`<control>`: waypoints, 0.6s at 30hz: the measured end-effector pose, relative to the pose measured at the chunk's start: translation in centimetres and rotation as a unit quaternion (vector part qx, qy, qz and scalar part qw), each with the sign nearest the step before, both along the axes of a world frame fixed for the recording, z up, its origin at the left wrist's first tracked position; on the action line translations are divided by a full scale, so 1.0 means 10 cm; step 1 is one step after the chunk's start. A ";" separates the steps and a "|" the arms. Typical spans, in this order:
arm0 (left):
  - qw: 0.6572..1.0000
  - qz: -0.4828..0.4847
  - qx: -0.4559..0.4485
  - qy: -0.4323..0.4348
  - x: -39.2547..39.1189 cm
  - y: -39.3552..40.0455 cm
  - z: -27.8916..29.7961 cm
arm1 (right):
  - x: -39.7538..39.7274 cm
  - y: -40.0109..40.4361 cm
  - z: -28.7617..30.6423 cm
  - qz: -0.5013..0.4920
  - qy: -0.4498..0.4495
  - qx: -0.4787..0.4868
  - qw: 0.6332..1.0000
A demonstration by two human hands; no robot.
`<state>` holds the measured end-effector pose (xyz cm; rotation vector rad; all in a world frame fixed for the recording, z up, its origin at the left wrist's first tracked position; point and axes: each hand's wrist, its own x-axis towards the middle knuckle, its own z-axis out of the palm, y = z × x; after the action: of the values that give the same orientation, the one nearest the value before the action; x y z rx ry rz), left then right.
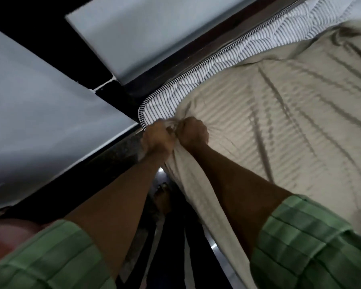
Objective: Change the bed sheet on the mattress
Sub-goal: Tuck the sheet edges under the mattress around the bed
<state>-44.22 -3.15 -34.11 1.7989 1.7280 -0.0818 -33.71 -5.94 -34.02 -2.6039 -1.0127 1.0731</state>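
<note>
Both fists bunched tight on the cream bed sheet [269,113] right at the near-left corner of the mattress [196,80]. Left hand [157,135] and right hand [193,132] almost knuckle to knuckle, fingers curled into the gathered cloth. Sheet spread over most of the top, creases fanning out from the grip toward the right, one loose fold hanging down the near side. Blue-and-white striped ticking bare along the far edge, long axis running up-right. Green checked sleeves [313,240] on both arms. No readable labels anywhere.
</note>
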 end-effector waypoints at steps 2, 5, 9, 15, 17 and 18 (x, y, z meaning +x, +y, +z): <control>0.999 0.011 0.042 -0.013 0.09 0.16 0.08 | 0.03 0.19 0.03 -0.025 0.007 0.071 0.997; 0.989 0.043 0.117 -0.080 0.10 0.42 0.12 | 0.18 0.59 -0.05 -0.093 0.052 0.139 0.985; 0.983 -0.071 0.146 -0.081 -0.02 0.45 0.07 | 0.41 0.64 -0.16 -0.171 0.096 0.209 0.958; 0.989 0.075 0.117 -0.053 -0.38 -0.05 -0.02 | 0.60 0.15 -0.02 -0.261 -0.022 0.061 0.963; 0.989 0.129 0.037 -0.061 -0.34 -0.09 -0.10 | 0.73 0.06 -0.06 -0.275 -0.058 -0.023 0.959; 0.989 0.135 0.023 -0.046 -0.32 -0.08 -0.15 | 0.75 0.08 -0.08 -0.240 -0.062 -0.041 0.968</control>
<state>-47.47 -3.95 -35.64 1.5575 1.9024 0.1542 -26.17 -5.09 -34.82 -2.7943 -0.3190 0.8505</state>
